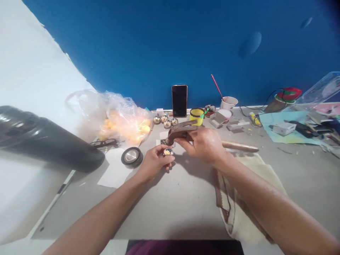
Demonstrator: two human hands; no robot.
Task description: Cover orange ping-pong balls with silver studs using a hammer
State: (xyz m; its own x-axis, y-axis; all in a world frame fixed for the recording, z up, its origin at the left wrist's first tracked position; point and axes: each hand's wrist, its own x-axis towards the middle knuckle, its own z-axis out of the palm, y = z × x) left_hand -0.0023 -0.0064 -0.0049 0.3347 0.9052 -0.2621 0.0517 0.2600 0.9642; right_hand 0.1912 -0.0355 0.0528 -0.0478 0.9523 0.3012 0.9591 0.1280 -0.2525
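My left hand (154, 163) is closed on a small ball (168, 152) with shiny mirror-like pieces on it, fingers behind and thumb in front. Just above the ball is the head of a claw hammer (178, 131). My right hand (205, 146) grips it close to the head, and the wooden handle sticks out to the right. I cannot tell whether the hammer face touches the ball. Partly hidden behind the hammer face is a small pale card or box (162, 141) with dark bits on it. Several similar shiny balls (167, 124) sit farther back on the table.
A clear plastic bag (124, 109) of orange balls, a round black-rimmed tin (132, 156) and a dark cylinder (53, 141) lie left. A phone (179, 101) leans against the blue wall beside a yellow tape roll (196, 117). Folded cloth (247, 202) lies under my right forearm.
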